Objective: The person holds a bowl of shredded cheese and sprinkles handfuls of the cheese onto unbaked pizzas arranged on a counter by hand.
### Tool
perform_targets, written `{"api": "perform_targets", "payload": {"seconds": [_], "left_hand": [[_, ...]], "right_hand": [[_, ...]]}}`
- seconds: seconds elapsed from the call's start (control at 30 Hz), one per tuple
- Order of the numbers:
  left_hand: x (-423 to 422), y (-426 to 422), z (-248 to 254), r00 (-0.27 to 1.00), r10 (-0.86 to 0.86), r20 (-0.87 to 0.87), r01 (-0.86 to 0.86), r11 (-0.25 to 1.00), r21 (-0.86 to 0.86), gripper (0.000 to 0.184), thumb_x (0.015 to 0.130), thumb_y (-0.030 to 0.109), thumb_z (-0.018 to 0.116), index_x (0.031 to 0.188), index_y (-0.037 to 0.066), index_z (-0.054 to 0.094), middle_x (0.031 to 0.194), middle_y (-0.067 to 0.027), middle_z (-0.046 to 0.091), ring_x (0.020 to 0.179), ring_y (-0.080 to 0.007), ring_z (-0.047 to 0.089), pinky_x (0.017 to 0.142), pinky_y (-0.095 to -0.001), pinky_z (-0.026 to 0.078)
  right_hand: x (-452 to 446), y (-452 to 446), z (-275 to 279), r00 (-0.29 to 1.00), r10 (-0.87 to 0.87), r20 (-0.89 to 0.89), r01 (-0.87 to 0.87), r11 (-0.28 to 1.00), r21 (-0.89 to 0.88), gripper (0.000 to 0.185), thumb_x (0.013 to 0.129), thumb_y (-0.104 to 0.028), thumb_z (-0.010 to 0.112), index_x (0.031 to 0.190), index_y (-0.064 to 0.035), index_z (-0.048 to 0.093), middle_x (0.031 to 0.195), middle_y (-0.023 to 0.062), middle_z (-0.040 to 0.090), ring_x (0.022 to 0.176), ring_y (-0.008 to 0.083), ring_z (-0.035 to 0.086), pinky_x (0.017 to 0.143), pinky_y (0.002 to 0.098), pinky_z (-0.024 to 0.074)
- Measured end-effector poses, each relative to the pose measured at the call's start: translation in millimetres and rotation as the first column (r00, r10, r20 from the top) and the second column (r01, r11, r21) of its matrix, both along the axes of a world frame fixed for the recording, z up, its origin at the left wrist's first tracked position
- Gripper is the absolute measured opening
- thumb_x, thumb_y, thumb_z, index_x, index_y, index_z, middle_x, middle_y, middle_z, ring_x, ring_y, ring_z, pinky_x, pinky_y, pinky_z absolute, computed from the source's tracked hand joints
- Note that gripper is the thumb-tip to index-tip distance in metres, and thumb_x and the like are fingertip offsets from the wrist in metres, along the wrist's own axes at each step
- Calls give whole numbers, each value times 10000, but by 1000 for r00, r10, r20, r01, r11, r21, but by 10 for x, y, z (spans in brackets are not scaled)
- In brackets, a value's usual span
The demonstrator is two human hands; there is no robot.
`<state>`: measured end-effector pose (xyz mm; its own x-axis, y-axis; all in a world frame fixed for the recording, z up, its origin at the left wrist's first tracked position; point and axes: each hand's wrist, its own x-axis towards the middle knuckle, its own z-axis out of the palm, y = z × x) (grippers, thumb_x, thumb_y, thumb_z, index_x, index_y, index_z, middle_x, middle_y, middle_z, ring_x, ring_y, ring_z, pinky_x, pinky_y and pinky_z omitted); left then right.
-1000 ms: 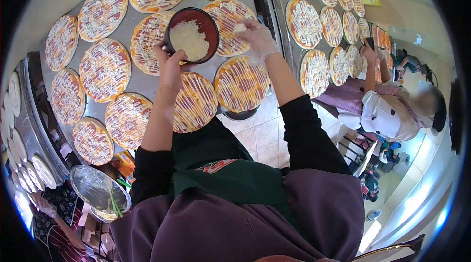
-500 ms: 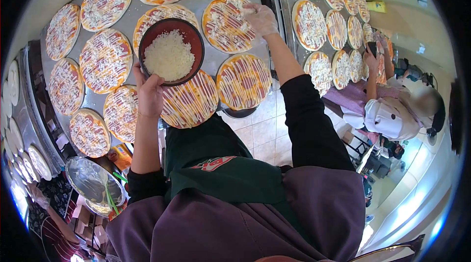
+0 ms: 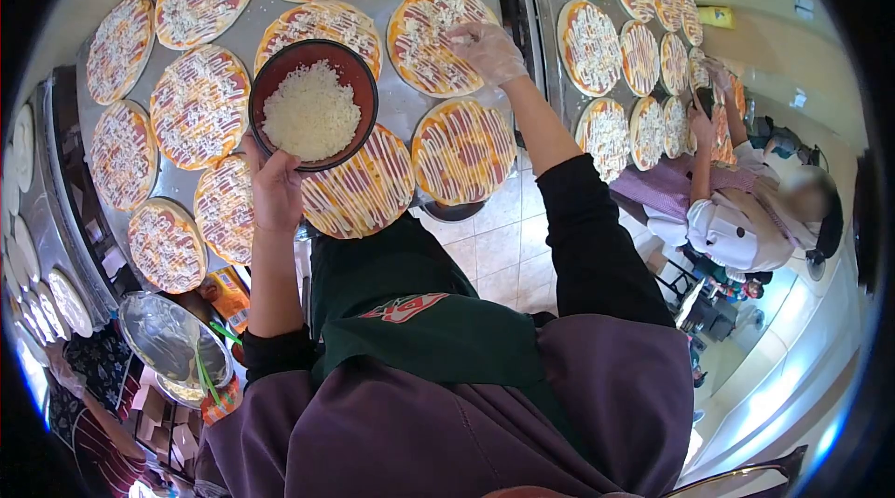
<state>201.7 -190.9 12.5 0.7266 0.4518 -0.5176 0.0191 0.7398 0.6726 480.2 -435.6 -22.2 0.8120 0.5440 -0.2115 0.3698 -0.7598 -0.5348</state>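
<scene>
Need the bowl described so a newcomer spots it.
Start at the large metal table spread with pizzas. Over it, the person's left hand holds a bowl by its near side. Unlike the flat pizzas, it is deep, red-brown inside, and heaped with white shreds.

Bright, fairly even light washes over the pizzas [image 3: 200, 108], with white glare flaring at lower right and far left! Fisheye distortion bows the left-hand metal table [image 3: 58, 237], and black swallows all four corners.
</scene>
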Motion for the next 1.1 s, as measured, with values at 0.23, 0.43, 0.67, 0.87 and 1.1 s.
{"api": "perform_targets", "payload": {"seconds": [0.23, 0.43, 0.67, 0.87, 1.1], "left_hand": [[-46, 34, -78, 998, -59, 4, 59, 998, 31, 613, 722, -17, 410, 1314, 121, 333, 1244, -67, 465, 946, -152, 566, 694, -274, 539], [-59, 13, -51, 999, -42, 35, 42, 999, -4, 606, 717, -21, 409, 1304, 115, 341, 1244, -72, 464, 989, -174, 557, 747, -288, 527], [17, -48, 226, 1000, -5, -13, 4, 997, -71, 611, 728, -61, 432, 1283, 153, 293, 1063, -13, 487, 795, -97, 509, 624, -229, 457], [-20, -60, 103, 998, -56, -29, 55, 997, -55, 611, 716, -35, 399, 1305, 114, 335, 1266, -89, 445, 1096, -232, 513, 852, -363, 504], [21, -92, 111, 996, -75, -39, 73, 997, -39, 633, 697, -34, 402, 1309, 117, 339, 1274, -84, 441, 1142, -245, 478, 896, -400, 474]], "right_hand": [[100, -206, -257, 965, -259, -35, 260, 965, 40, 255, 761, -233, 630, 989, -133, 683, 869, 116, 671, 817, 227, 643, 761, 292, 491], [-75, -274, 52, 881, -253, -399, 315, 944, 97, 285, 735, -115, 670, 1005, -25, 657, 847, 50, 660, 706, 87, 597, 658, 210, 476], [-222, -523, -54, 946, -281, -159, 290, 956, 34, 288, 705, -227, 653, 941, -65, 683, 889, 140, 672, 839, 247, 642, 766, 314, 482], [-249, -584, -248, 857, -442, -267, 493, 854, 168, 277, 725, -199, 650, 956, -48, 679, 881, 118, 671, 804, 198, 636, 733, 300, 481], [-285, -657, -309, 836, -425, -347, 518, 819, 245, 260, 740, -144, 668, 964, -13, 676, 827, 73, 660, 733, 111, 595, 662, 245, 464]]}}
